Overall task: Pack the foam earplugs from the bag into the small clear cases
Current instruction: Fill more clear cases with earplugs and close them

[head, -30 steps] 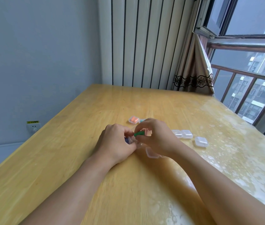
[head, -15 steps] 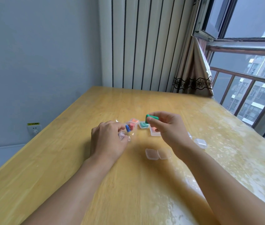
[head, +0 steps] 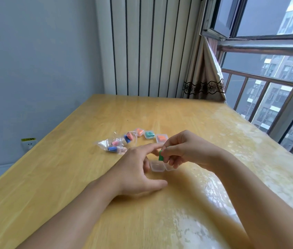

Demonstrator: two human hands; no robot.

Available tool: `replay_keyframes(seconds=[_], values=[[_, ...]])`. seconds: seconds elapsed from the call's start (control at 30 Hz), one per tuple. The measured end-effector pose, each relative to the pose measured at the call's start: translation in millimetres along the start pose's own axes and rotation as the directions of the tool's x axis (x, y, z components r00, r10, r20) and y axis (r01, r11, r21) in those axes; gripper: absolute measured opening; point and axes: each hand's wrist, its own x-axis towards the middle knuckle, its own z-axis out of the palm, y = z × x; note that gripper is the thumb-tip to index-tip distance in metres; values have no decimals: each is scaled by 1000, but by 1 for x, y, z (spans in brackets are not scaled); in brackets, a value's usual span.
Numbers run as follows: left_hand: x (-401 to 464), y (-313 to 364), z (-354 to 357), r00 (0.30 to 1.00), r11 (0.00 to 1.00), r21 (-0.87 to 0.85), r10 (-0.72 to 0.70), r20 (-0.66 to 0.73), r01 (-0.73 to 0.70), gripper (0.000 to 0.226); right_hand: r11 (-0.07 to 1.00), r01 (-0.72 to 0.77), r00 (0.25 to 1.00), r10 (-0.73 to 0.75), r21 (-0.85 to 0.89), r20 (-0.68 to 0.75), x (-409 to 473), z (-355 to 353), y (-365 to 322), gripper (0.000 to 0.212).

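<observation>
My right hand (head: 183, 150) pinches a green foam earplug (head: 160, 157) just above an open clear case (head: 157, 167) on the wooden table (head: 70, 168). My left hand (head: 136, 169) lies by the case's left side with fingers spread and relaxed, holding nothing. The clear bag (head: 114, 145) with blue and pink earplugs lies behind my left hand. Three filled cases sit in a row beyond: an orange one (head: 139, 132), a teal one (head: 149, 134) and another orange one (head: 161, 138).
The table runs to a striped wall panel at the back. A curtain (head: 205, 76) and a window with a railing stand on the right. A wall socket (head: 28, 143) is low on the left wall.
My left hand let go of the bag, which now lies on the table, and moved to the open case. My right hand brought the green earplug down over that case.
</observation>
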Motion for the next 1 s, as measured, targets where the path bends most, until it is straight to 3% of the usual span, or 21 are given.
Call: replay_keyframes(seconds=[0.13, 0.5, 0.7, 1.0], values=[[3, -6, 0, 998, 999, -31, -40, -58, 38, 79, 990, -7, 999, 0, -139, -48, -3, -2, -4, 16], [3, -2, 5, 980, 983, -97, -164, -110, 153, 72, 965, -77, 996, 65, -251, -52, -9, -15, -9, 12], [2, -3, 7, 988, 989, -96, -124, -95, 115, 59, 936, -111, 991, 129, -335, 33, -7, -1, -8, 15], [5, -6, 14, 995, 1000, 6, -25, -100, 26, 31, 891, -98, 994, 105, -443, -9, -7, 5, -9, 23]])
